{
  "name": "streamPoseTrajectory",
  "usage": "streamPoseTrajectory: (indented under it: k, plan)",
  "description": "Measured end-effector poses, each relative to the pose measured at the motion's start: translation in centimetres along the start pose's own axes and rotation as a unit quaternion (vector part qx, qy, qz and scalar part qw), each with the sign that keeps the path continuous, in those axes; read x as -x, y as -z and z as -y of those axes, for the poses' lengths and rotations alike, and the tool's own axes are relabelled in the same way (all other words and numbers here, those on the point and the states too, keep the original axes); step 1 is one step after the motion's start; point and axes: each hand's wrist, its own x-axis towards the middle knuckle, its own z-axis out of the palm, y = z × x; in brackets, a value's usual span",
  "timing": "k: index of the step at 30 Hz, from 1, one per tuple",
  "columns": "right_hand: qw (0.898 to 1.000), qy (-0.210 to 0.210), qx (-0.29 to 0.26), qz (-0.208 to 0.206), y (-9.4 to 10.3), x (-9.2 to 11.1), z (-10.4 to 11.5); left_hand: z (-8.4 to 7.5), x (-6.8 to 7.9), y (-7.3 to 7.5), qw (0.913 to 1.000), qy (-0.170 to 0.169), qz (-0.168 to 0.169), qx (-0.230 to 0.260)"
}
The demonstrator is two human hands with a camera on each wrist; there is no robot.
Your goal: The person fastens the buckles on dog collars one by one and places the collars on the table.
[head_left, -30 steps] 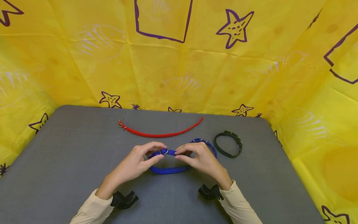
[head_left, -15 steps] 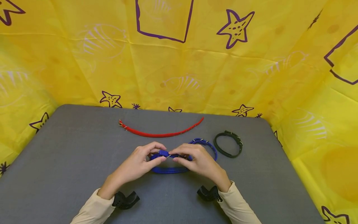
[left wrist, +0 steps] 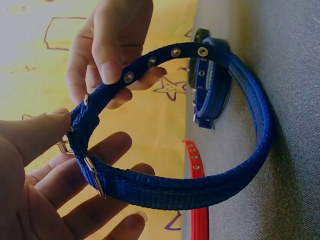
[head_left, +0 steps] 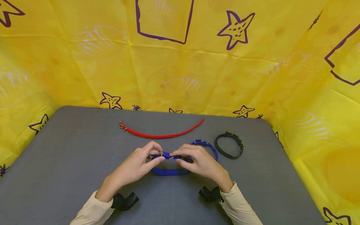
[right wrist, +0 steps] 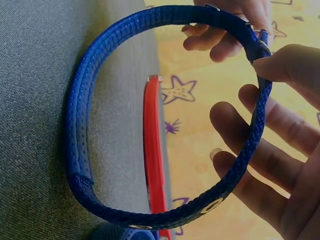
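Note:
A blue collar (head_left: 170, 172) is bent into a loop, its lower side near the tabletop. My left hand (head_left: 142, 159) pinches it at the buckle (left wrist: 64, 146) between thumb and fingers. My right hand (head_left: 199, 157) pinches the strap just right of the buckle, with its thumb and fingertips at the overlapped part. Metal eyelets (left wrist: 152, 61) run along the strap beside the right fingers. A D-ring (left wrist: 95, 177) hangs near the buckle in the left wrist view. Whether the prong sits in an eyelet cannot be made out.
Behind my right hand lies a second blue collar (head_left: 216, 152), looped and partly hidden. A dark green looped collar (head_left: 222, 152) is to its right. Farther back, a red collar (head_left: 157, 136) lies stretched in a curve on the grey table (head_left: 70, 150). Yellow printed cloth (head_left: 180, 62) surrounds the table.
My right hand has shifted slightly left, closer to the left hand. The strap end bulged up at the buckle half a second ago and now lies flatter, with the buckle's metal showing at the left fingertips.

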Motion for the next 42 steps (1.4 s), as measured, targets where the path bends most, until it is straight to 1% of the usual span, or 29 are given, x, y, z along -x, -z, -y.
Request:
streamPoseTrajectory:
  k: [6,12,15,19,23,28,31,35,38,42]
  plan:
    - [1.0,0.013,0.003,0.002,-0.1,0.0,-0.1,0.2,0.0,-0.1,0.9994,-0.03,0.011,0.014]
    - [0.999,0.032,-0.005,-0.018,-0.5,-0.2,0.2,0.3,-0.2,-0.6,0.9977,-0.056,0.015,0.035]
    - [0.999,0.039,-0.015,-0.035,-0.7,-0.3,0.3,0.3,-0.3,-0.7,0.9974,-0.05,0.02,0.047]
    - [0.998,0.038,-0.027,-0.051,-0.9,-0.4,0.2,0.3,-0.2,-0.4,0.998,-0.025,0.023,0.054]
    - [0.998,0.02,-0.029,-0.06,-1.2,-0.4,0.2,0.3,-0.2,-0.3,0.9981,-0.024,0.023,0.052]
    - [0.998,-0.02,-0.027,-0.061,-1.7,-0.5,0.5,0.1,-0.2,-0.6,0.9979,-0.041,0.018,0.046]
    - [0.998,-0.032,-0.026,-0.057,-1.7,-0.5,0.5,0.2,-0.2,-0.6,0.9982,-0.046,0.011,0.037]
    - [0.997,-0.048,-0.026,-0.053,-1.5,-0.5,0.3,0.4,-0.2,-0.3,0.9989,-0.04,0.001,0.024]
    - [0.996,-0.067,-0.03,-0.048,-1.3,-0.4,0.0,0.5,-0.1,0.2,0.9994,-0.029,-0.009,0.013]
    - [0.995,-0.089,-0.037,-0.037,-1.0,-0.3,-0.3,0.8,0.0,0.8,0.9995,-0.024,-0.019,0.001]
